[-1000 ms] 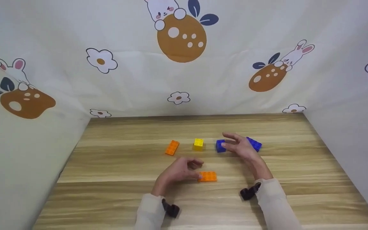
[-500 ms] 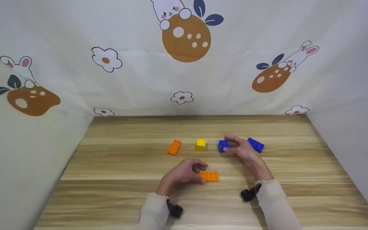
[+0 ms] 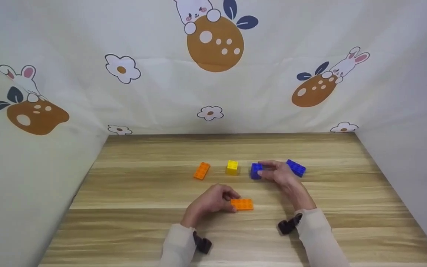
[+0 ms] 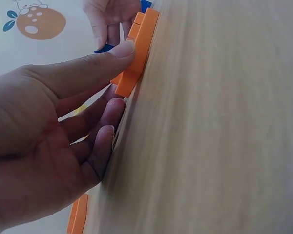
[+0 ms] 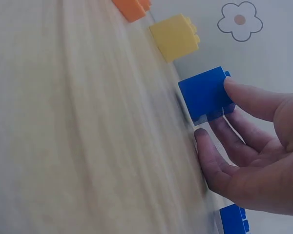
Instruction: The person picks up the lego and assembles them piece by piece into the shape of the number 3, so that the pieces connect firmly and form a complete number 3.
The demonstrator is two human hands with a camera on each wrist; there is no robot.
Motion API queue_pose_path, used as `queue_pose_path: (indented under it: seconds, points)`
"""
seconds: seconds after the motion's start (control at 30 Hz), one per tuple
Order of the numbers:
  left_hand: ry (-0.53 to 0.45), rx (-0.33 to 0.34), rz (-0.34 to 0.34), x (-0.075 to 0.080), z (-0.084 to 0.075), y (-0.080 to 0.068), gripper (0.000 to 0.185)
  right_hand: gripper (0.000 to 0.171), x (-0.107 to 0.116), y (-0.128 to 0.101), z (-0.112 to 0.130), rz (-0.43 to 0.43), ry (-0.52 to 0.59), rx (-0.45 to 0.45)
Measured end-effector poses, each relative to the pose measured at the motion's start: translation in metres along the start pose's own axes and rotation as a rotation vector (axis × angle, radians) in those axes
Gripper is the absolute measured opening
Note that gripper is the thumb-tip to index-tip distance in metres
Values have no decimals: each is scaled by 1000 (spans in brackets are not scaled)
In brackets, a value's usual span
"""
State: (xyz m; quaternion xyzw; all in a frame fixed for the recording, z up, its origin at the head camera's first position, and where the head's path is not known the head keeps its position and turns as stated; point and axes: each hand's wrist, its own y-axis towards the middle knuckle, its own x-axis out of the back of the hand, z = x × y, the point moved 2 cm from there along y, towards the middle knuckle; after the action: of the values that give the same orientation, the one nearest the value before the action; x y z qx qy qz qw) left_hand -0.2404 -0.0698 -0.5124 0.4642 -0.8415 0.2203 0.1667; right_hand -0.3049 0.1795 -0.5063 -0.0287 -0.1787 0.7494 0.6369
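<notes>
My left hand [image 3: 213,200] pinches the left end of a flat orange building brick [image 3: 242,204] between thumb and fingers. In the left wrist view, the thumb lies on one long side of that brick, low over the tabletop. Farther back, my right hand [image 3: 282,174] pinches a blocky blue building brick [image 5: 205,95] with thumb and fingertips. A narrow dark gap shows under the blue brick in the right wrist view, so it seems slightly raised or tipped.
A yellow brick [image 3: 232,167] stands left of the held blue one. Beyond it lies another flat orange brick [image 3: 201,171]. A longer blue brick [image 3: 295,168] lies just right of my right hand. Patterned cloth [image 3: 154,104] walls the wooden table [image 3: 132,215] at back and sides.
My left thumb has moved to the near edge of the orange brick, and the hand now pinches it. My right fingers have come together on the blocky blue brick. The head view has shifted slightly.
</notes>
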Motion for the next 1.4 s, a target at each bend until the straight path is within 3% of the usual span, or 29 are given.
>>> queue_pose_path:
  seconds: [0.17,0.4,0.63,0.8,1.13,1.4]
  points:
    - [33,-54,-20,0,3,-1,31,50,-3,-9,11,27,-31,31]
    - [24,-6,-22,2,4,-2,29,51,-4,-29,35,64,-23,73]
    - [-5,16,-19,2,6,-3,28,49,-6,-51,45,72,-189,177]
    - [11,-17,-32,3,7,-2,29,48,-12,-62,45,98,-259,243]
    - [31,-39,-39,4,5,0,29,45,-14,-61,37,173,-270,342]
    - [35,-12,-26,2,1,2,28,44,-13,-56,25,253,-326,343]
